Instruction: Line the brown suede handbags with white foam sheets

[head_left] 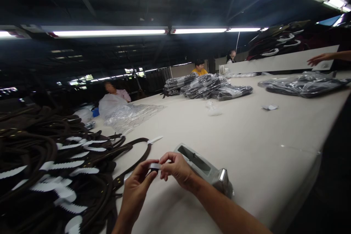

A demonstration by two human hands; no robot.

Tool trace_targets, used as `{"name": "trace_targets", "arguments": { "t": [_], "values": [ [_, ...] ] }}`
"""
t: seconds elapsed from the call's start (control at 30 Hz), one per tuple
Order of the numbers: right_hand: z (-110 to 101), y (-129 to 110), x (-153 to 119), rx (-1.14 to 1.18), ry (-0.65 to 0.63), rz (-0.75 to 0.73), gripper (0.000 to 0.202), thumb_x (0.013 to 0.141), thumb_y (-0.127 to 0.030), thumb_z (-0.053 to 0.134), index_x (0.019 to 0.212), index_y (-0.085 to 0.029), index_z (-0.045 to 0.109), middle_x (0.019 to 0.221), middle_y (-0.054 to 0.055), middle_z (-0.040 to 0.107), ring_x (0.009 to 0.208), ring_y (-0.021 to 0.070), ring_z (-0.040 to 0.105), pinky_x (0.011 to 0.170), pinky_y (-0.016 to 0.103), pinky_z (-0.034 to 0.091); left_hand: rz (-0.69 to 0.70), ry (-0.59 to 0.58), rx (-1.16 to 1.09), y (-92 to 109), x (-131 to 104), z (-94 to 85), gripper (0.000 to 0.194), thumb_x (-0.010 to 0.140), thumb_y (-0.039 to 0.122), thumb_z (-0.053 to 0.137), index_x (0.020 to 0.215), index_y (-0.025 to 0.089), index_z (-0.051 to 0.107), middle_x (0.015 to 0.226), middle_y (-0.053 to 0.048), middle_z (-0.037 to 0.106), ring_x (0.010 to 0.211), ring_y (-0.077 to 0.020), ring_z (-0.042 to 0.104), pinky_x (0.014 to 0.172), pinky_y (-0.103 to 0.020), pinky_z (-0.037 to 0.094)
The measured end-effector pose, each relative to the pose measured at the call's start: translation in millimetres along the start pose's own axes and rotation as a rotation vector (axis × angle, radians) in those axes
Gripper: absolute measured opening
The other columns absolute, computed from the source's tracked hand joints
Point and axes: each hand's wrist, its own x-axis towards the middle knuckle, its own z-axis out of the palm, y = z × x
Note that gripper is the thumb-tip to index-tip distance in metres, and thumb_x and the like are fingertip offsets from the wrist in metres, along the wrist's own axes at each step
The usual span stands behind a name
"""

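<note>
My left hand (139, 180) is closed in a pinch on a dark bag handle (154, 170). Around that handle lies a short white strip (155, 166), and the fingers of my right hand (175, 168) pinch its right end. Just behind my right hand stands a grey tape dispenser (199, 162), partly covered by the hand and forearm. Another dark handle loop (149, 148) curves over the table behind my left hand, with a white strip sticking out from its tip.
Dark bags (24, 153) with white jagged-ended strips pile up at left. Plastic-wrapped bags (205, 86) lie across the pale table (246, 135), with more wrapped bags (304, 84) at right. A person handles clear plastic (120, 113); another person's hand (320, 58) reaches in at right.
</note>
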Motion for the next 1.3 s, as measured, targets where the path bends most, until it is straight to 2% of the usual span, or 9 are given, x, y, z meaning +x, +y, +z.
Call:
{"name": "trace_targets", "arguments": {
  "t": [0.33, 0.53, 0.77, 1.03, 1.3],
  "values": [
    [-2.3, 2.6, 1.5, 0.017, 0.01, 0.007, 0.024, 0.05, -0.022, 0.072, 0.068, -0.014, 0.058, 0.047, 0.0, 0.059, 0.043, 0.0139, 0.057, 0.042, 0.022, 0.041, 0.01, 0.004, -0.021, -4.3, 1.0, -0.4, 0.036, 0.075, 0.04, 0.073, 0.105, 0.022, 0.066, 0.111, -0.005, 0.069, 0.102, -0.0197, 0.064, 0.09, -0.026, 0.052],
    [-1.5, -0.4, -0.3, 0.063, -0.018, 0.015, 0.029, 0.049, -0.024, 0.077, 0.071, -0.013, 0.06, 0.052, 0.0, 0.062, 0.049, 0.0143, 0.059, 0.049, 0.025, 0.046, -0.005, 0.02, -0.04, -2.2, 1.3, -2.4, 0.037, 0.073, 0.039, 0.075, 0.104, 0.021, 0.066, 0.113, -0.007, 0.069, 0.1, -0.0213, 0.065, 0.089, -0.029, 0.053],
    [-0.6, -3.5, -2.2, 0.097, -0.059, 0.022, 0.04, 0.046, -0.03, 0.086, 0.071, -0.012, 0.061, 0.056, 0.001, 0.062, 0.05, 0.0137, 0.06, 0.05, 0.024, 0.045, -0.005, 0.008, -0.052, 4.7, 0.1, -1.2, 0.038, 0.074, 0.04, 0.074, 0.106, 0.02, 0.065, 0.116, -0.008, 0.068, 0.104, -0.023, 0.064, 0.093, -0.032, 0.052],
    [-0.5, -5.2, -2.3, 0.07, -0.043, 0.046, 0.028, 0.048, -0.022, 0.076, 0.068, -0.014, 0.058, 0.051, -0.001, 0.06, 0.046, 0.0133, 0.058, 0.045, 0.022, 0.042, -0.01, 0.002, -0.036, 5.3, -1.4, -1.1, 0.036, 0.074, 0.038, 0.074, 0.104, 0.021, 0.066, 0.115, -0.006, 0.068, 0.107, -0.0221, 0.062, 0.094, -0.029, 0.05],
    [-2.6, -4.3, -1.4, -0.004, -0.032, 0.061, 0.021, 0.049, -0.019, 0.069, 0.067, -0.014, 0.058, 0.045, 0.0, 0.058, 0.043, 0.0134, 0.056, 0.041, 0.02, 0.039, -0.012, -0.01, -0.002, 2.0, -0.4, -0.5, 0.038, 0.073, 0.04, 0.074, 0.104, 0.02, 0.067, 0.113, -0.008, 0.069, 0.107, -0.0244, 0.063, 0.095, -0.032, 0.05]
  ]
}}
